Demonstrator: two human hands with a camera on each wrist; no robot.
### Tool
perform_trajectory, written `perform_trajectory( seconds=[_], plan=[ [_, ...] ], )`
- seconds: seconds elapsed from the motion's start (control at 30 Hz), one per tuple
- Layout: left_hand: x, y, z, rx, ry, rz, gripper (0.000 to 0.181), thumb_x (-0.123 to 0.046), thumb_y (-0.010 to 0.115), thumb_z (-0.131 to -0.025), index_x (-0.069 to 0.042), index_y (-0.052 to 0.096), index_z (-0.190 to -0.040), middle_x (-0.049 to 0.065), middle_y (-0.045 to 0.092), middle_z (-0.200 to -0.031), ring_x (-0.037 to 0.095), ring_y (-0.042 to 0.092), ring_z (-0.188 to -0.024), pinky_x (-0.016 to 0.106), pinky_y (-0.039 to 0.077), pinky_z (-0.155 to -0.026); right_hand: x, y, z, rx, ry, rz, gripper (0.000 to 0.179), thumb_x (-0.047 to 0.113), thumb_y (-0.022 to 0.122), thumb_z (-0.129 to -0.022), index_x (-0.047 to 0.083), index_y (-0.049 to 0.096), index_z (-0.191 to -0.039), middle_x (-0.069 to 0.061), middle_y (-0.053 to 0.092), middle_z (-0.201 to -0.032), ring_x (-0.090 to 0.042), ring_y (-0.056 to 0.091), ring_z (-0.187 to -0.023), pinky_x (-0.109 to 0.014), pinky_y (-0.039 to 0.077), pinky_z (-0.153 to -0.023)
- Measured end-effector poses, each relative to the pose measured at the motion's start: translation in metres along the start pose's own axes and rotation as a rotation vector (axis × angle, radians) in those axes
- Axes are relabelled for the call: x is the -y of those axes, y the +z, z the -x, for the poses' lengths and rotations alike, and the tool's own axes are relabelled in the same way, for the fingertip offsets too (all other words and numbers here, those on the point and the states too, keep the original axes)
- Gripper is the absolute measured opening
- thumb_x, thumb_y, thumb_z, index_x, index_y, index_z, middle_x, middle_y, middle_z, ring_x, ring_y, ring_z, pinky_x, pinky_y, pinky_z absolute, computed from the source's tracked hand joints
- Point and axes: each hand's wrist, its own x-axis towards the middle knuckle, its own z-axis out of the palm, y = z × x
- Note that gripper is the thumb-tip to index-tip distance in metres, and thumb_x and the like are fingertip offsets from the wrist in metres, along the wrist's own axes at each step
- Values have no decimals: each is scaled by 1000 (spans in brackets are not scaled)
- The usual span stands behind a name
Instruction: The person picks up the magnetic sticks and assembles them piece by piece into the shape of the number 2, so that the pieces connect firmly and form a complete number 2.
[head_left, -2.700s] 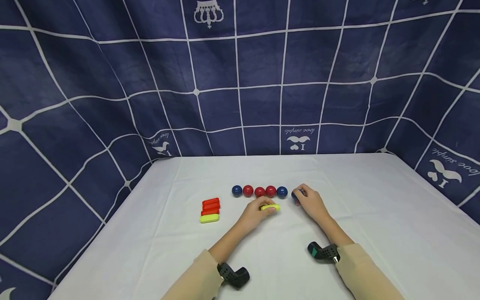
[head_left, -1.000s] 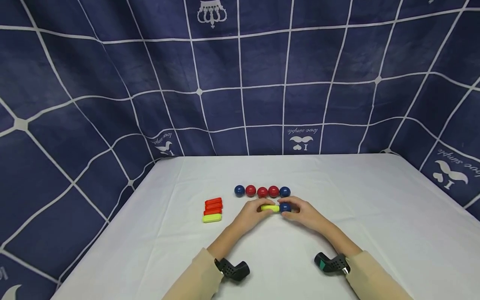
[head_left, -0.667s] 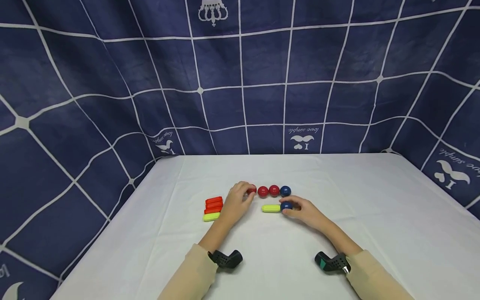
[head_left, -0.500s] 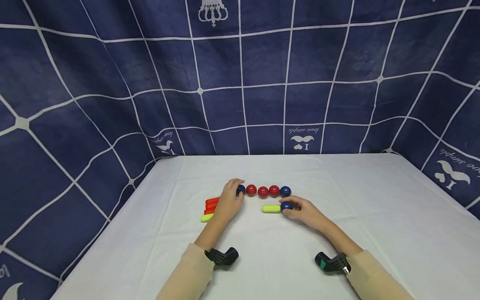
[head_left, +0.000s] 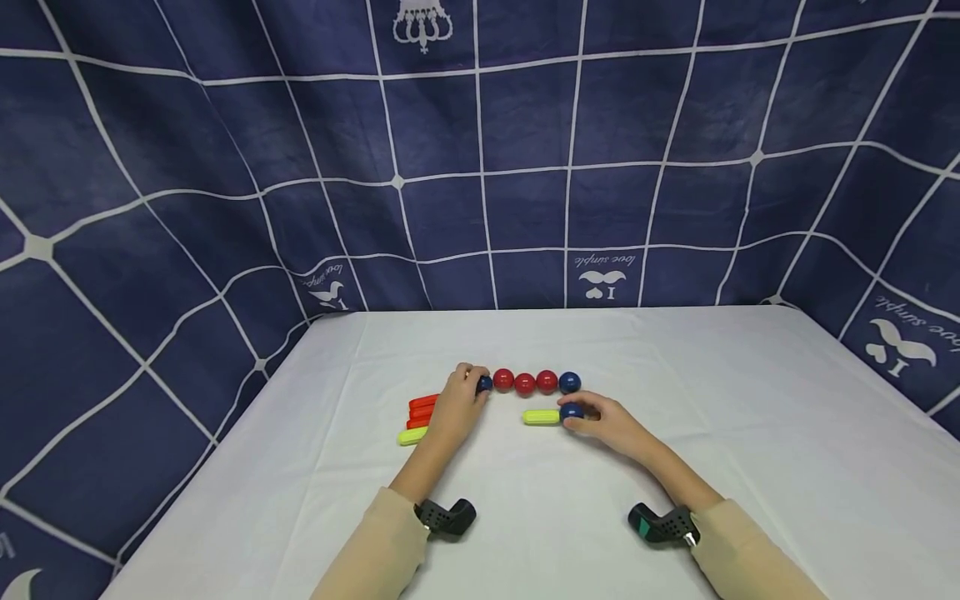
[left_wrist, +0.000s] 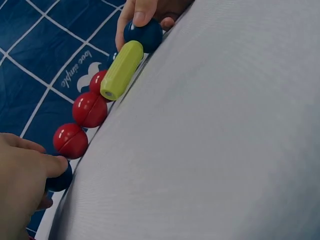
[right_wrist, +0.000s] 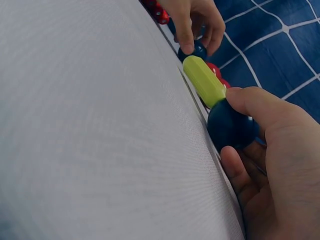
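Observation:
My left hand (head_left: 457,404) pinches a blue ball (left_wrist: 61,181) at the left end of a row of balls. To its right in that row come three red balls (head_left: 525,383) and another blue ball (head_left: 570,382). My right hand (head_left: 611,423) grips a separate blue ball (right_wrist: 231,125), thumb and fingers on opposite sides. Against that ball lies a yellow ribbed stick (head_left: 542,417), pointing left, its far end free. In the right wrist view the stick and ball line up end to end, like a handle and head.
Left of the row, partly behind my left hand, several red sticks (head_left: 422,412) lie stacked side by side with a yellow stick (head_left: 412,436) nearest me. A white cloth (head_left: 675,358) covers the table. A blue checked curtain (head_left: 525,208) hangs behind it.
My left hand let go of the yellow stick and moved left and back to the blue ball at the row's end. My right hand earlier brought its blue ball to the stick and stays there.

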Motion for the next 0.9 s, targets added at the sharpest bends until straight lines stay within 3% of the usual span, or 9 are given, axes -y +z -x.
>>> perform_trajectory(
  seconds=[0.1, 0.2, 0.27, 0.33, 0.37, 0.43, 0.53, 0.6, 0.9],
  plan=[
    [-2, 0, 1, -63, -4, 97, 27, -19, 61, -87, -11, 56, -112, 9, 57, -113, 23, 54, -103, 37, 48, -88, -5, 1, -2, -3, 6, 10, 36, 22, 59, -87, 6, 56, -119, -17, 55, -118, -17, 46, -84, -26, 40, -71],
    [-6, 0, 1, -74, 12, 363, 28, -18, 62, -85, -9, 57, -111, 10, 61, -106, 22, 56, -95, 34, 49, -83, -18, 3, -7, -8, 11, 15, 36, 26, 60, -86, 11, 57, -118, -13, 56, -118, -17, 46, -84, -27, 41, -71],
    [-9, 0, 2, -5, 10, 578, 30, -18, 63, -84, -9, 58, -112, 10, 62, -105, 20, 55, -91, 30, 48, -80, -24, 3, -9, -12, 6, 17, 35, 28, 61, -86, 12, 57, -117, -13, 56, -119, -16, 49, -87, -28, 42, -73],
    [-13, -4, 4, 139, -10, 746, 30, -17, 62, -85, -7, 58, -113, 11, 61, -107, 18, 53, -92, 27, 46, -81, -26, 3, -10, -14, 3, 6, 34, 28, 61, -85, 13, 57, -116, -14, 56, -119, -18, 50, -88, -30, 43, -75],
    [-16, -8, 5, 221, -20, 784, 30, -16, 61, -85, -7, 58, -114, 12, 60, -108, 17, 52, -93, 27, 44, -82, -27, 3, -10, -17, 5, 5, 34, 27, 61, -85, 13, 58, -115, -14, 56, -119, -18, 51, -90, -30, 43, -75],
    [-22, -17, 9, 351, -35, 803, 31, -14, 59, -85, -5, 59, -114, 13, 59, -112, 16, 50, -95, 26, 42, -84, -27, 2, -11, -22, 13, -7, 32, 25, 61, -85, 12, 58, -114, -15, 55, -120, -20, 52, -91, -30, 44, -76],
    [-29, -29, 13, 466, -31, 777, 31, -9, 57, -84, -1, 59, -114, 16, 57, -114, 17, 49, -95, 28, 41, -85, -27, 2, -11, -30, 22, -15, 31, 21, 60, -84, 11, 57, -113, -16, 55, -119, -20, 51, -90, -29, 44, -75],
    [-29, -30, 13, 477, -17, 766, 31, -10, 57, -84, -1, 60, -113, 16, 58, -112, 17, 49, -94, 27, 42, -83, -27, 2, -11, -35, 25, -23, 30, 20, 61, -84, 10, 57, -112, -17, 55, -118, -20, 51, -89, -28, 44, -73],
    [-7, 0, 6, 465, -19, 736, 31, -19, 62, -83, -11, 62, -113, 8, 61, -106, 14, 51, -91, 26, 44, -81, -26, 2, -10, -50, 7, -30, 28, 16, 61, -83, 9, 57, -109, -14, 56, -109, -19, 46, -81, -24, 42, -67]
  ],
)
